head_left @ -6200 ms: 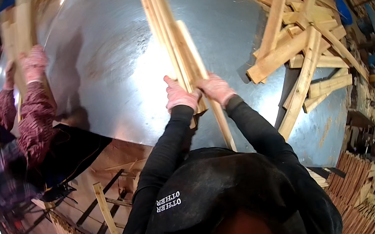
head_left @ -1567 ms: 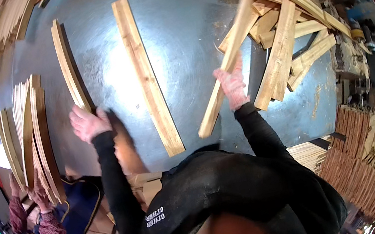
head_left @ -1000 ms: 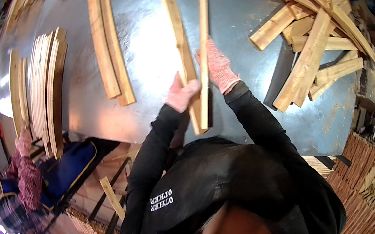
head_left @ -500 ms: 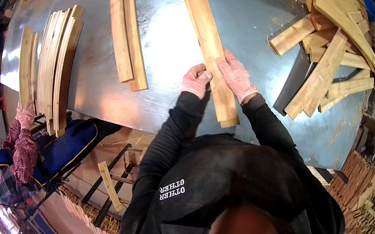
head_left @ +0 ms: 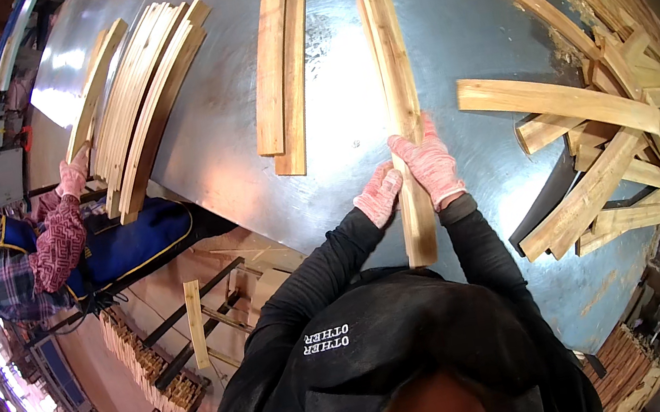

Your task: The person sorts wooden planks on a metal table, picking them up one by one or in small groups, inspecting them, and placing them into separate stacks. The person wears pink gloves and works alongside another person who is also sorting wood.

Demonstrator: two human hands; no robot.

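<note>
A long, pale wooden board (head_left: 399,97) points away from me over the grey metal table, its near end close to my chest. My right hand (head_left: 426,161), in a pinkish knitted glove, is closed around its right side, thumb across the top. Gloved the same way, my left hand (head_left: 379,195) grips the left edge slightly nearer to me, fingers curled. A second strip of wood shows along the board's far left edge, mostly hidden. Left of these, two boards (head_left: 283,64) lie side by side on the metal table (head_left: 207,157).
Offcuts (head_left: 592,191) are heaped at the right, with a long board (head_left: 549,98) across them. A row of boards (head_left: 153,105) stands at the left, where a co-worker's gloved hand (head_left: 73,174) holds another board. Sawdust and chips (head_left: 568,5) line the far right edge.
The view has turned, shifting the table. A long board now lies across the offcut heap, where none lay before. The board between my hands shows a narrower face; my right hand's grip has shifted over it.
</note>
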